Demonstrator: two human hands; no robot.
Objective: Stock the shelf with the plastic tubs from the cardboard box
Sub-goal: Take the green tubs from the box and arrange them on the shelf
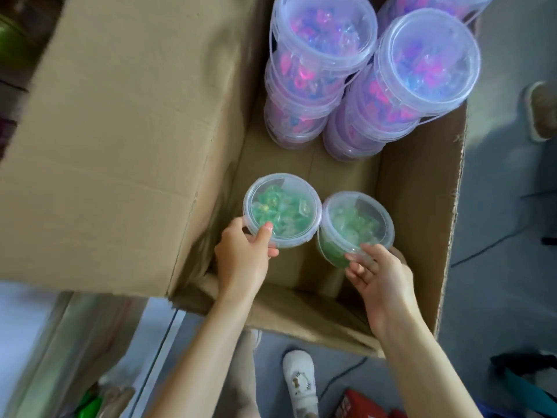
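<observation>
An open cardboard box (419,236) stands on the floor below me. Inside it, near its front, are two clear plastic tubs with green pieces. My left hand (242,257) grips the near rim of the left green tub (283,208), thumb on its lid. My right hand (381,276) holds the near side of the right green tub (355,224), fingers curled round its rim. Stacks of clear tubs with pink and purple pieces (322,34) (428,58) fill the far end of the box. No shelf is clearly in view.
The box's big left flap (120,140) stands open and hides what lies to the left. My white shoe (301,378) is on the grey floor in front of the box. A red packet (358,405) and dark cables lie to the right.
</observation>
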